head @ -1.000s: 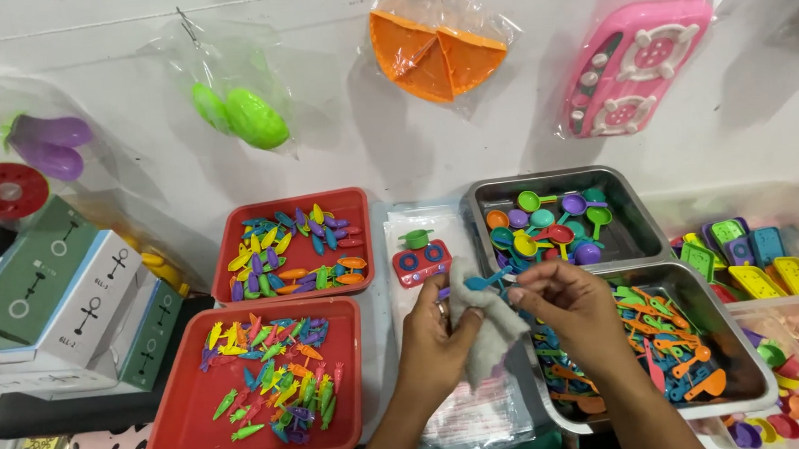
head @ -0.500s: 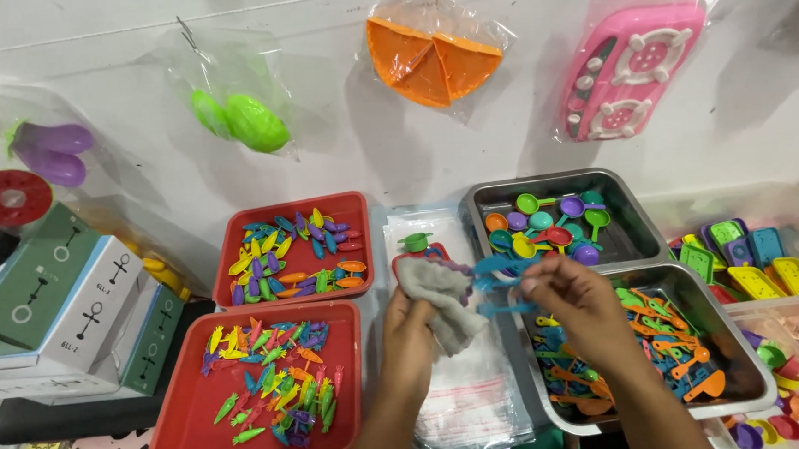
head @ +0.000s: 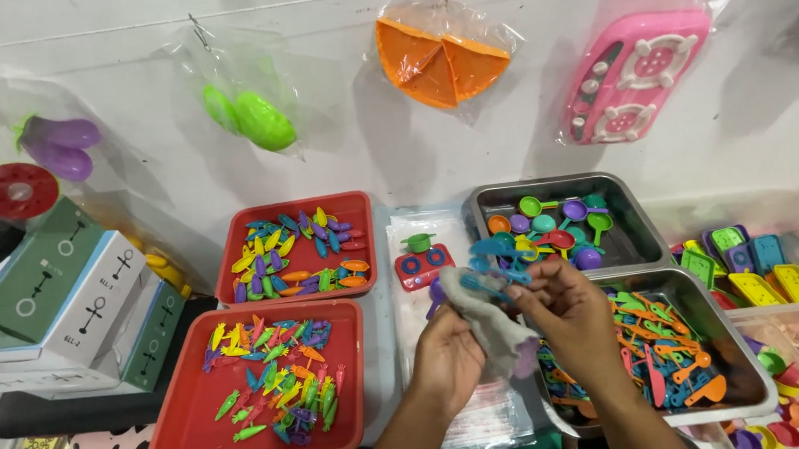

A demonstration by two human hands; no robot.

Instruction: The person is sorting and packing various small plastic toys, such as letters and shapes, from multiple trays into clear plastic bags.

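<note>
Stacked green, blue and white cardboard boxes (head: 62, 301) sit at the table's left edge. Four clear plastic bags (head: 243, 86) of toys hang on the wall. Flat clear packets (head: 471, 414) lie at the front centre.

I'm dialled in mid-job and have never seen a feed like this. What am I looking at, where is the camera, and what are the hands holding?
There is no machine here: these are a person's two bare hands, filmed by one camera worn on their head and looking down at a work table.

The left hand holds a grey cloth. The right hand pinches small blue toy utensils against that cloth.

On the table, two red trays hold tiny coloured toy vegetables. Two metal trays hold toy pans and utensils. A small red toy stove sits on clear bags between them. Bagged toys hang on the wall above.
</note>
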